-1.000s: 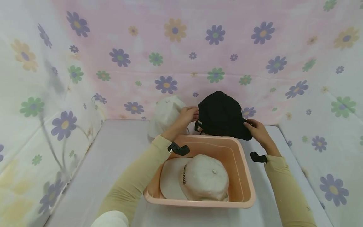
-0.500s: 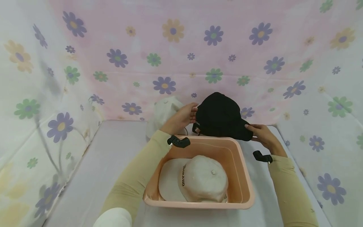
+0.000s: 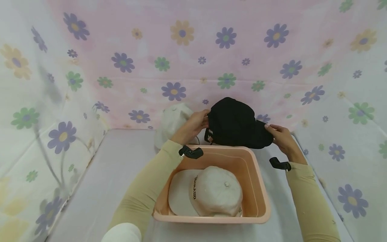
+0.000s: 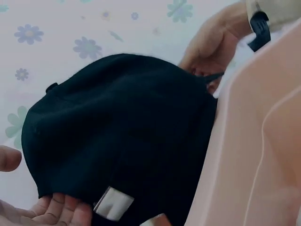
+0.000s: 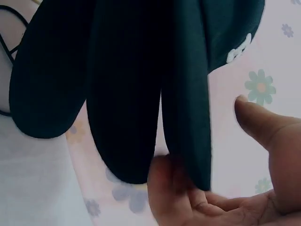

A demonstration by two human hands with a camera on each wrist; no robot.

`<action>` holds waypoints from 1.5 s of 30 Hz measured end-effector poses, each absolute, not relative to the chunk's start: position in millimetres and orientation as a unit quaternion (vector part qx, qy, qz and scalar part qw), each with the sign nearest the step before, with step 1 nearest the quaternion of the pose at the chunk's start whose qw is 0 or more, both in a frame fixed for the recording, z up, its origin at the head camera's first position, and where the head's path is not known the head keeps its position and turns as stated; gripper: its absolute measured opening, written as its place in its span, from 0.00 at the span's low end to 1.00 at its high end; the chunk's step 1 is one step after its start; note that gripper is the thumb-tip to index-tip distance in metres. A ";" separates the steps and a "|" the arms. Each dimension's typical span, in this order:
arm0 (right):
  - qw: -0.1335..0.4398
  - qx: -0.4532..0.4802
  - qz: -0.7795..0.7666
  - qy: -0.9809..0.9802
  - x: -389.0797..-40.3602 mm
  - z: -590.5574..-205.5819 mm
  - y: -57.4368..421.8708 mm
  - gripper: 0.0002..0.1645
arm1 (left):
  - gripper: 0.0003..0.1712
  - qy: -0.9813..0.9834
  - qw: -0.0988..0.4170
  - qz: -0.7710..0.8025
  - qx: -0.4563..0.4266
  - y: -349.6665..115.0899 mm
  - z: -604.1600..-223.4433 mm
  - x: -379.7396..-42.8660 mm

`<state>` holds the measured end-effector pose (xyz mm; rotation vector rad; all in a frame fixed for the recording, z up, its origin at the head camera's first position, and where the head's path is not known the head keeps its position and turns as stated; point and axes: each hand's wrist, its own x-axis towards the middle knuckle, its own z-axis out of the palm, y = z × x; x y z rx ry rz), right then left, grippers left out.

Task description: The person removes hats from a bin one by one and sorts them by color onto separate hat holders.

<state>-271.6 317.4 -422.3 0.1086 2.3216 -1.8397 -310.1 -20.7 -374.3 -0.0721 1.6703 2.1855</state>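
Observation:
Both hands hold a black cap (image 3: pixel 234 122) in the air just beyond the far rim of a pink plastic basin (image 3: pixel 260 188). My left hand (image 3: pixel 196 123) grips the cap's back by the strap, its fingers (image 4: pixel 56 209) under the edge near a silver tag. My right hand (image 3: pixel 279 135) holds the tip of the brim, with fingers (image 5: pixel 174 188) beneath it in the right wrist view. A cream cap (image 3: pixel 216 191) with dark lettering lies inside the basin.
A second cream cap (image 3: pixel 172 119) leans against the back wall behind my left hand. Flowered cloth walls close in the back and both sides. The basin stands on a pale grey sheet (image 3: pixel 115 168), with bare sheet to its left.
My right hand has slid up and to the right along the brim, which now sits a little higher. The left hand and the basin have hardly moved.

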 end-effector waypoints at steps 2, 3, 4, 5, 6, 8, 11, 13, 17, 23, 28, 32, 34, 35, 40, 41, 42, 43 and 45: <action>0.097 0.034 -0.619 0.778 -273.0 -423.6 317.7 0.47 | 0.22 0.571 0.189 0.799 -0.028 -18.9 -374.1 -310.3; 0.101 0.031 -0.619 0.778 -273.7 -425.0 317.7 0.48 | 0.26 0.555 0.189 0.810 -0.027 -17.9 -374.3 -310.4; 0.105 0.028 -0.616 0.780 -274.2 -426.1 317.5 0.48 | 0.29 0.541 0.189 0.819 -0.027 -16.9 -374.6 -310.4; 0.109 0.026 -0.612 0.783 -274.3 -427.1 316.6 0.48 | 0.32 0.531 0.189 0.825 -0.027 -16.2 -375.0 -310.4; 0.115 0.023 -0.607 0.786 -273.9 -428.1 315.9 0.50 | 0.33 0.523 0.188 0.831 -0.030 -15.4 -375.2 -310.0; 0.126 0.017 -0.595 0.793 -272.5 -430.3 315.5 0.51 | 0.34 0.517 0.187 0.834 -0.037 -14.5 -375.8 -308.9; 0.133 0.008 -0.588 0.798 -270.0 -433.3 315.2 0.53 | 0.36 0.525 0.188 0.829 -0.035 -13.8 -376.8 -307.3; 0.125 0.003 -0.588 0.799 -269.0 -434.1 315.8 0.53 | 0.35 0.534 0.185 0.825 -0.021 -13.3 -377.6 -306.4; 0.076 -0.005 -0.570 0.818 -269.0 -430.2 314.1 0.53 | 0.31 0.566 0.166 0.808 0.009 -11.3 -379.2 -304.8; 0.019 0.009 -0.521 0.854 -275.7 -422.3 309.0 0.54 | 0.34 0.590 0.133 0.796 0.014 -8.3 -385.6 -303.7; 0.018 0.026 -0.504 0.863 -278.5 -423.7 307.2 0.55 | 0.34 0.576 0.138 0.806 0.019 -5.9 -391.8 -303.0; 0.042 0.041 -0.500 0.864 -275.8 -428.0 309.2 0.57 | 0.32 0.571 0.160 0.805 0.020 -4.1 -398.9 -303.3; 0.056 0.043 -0.499 0.864 -274.5 -430.3 310.4 0.58 | 0.31 0.569 0.164 0.806 0.020 -3.1 -401.7 -302.3; 0.063 0.044 -0.502 0.862 -274.2 -431.3 311.2 0.58 | 0.30 0.568 0.163 0.806 0.021 -2.6 -403.1 -301.7; 0.112 0.041 -0.510 0.852 -274.9 -436.4 314.3 0.59 | 0.14 0.577 0.152 0.802 0.020 -0.4 -408.1 -299.0; 0.125 0.043 -0.513 0.848 -275.3 -437.4 314.7 0.59 | 0.10 0.579 0.152 0.801 0.019 -0.1 -409.5 -298.9; 0.138 0.044 -0.516 0.844 -275.5 -438.1 315.0 0.59 | 0.09 0.582 0.152 0.799 0.018 0.1 -410.5 -298.7; 0.149 0.045 -0.514 0.843 -275.6 -438.9 315.3 0.59 | 0.09 0.584 0.153 0.797 0.019 0.2 -411.3 -298.4; 0.167 0.046 -0.526 0.833 -276.0 -440.1 315.7 0.58 | 0.10 0.582 0.154 0.798 0.023 0.7 -412.5 -298.0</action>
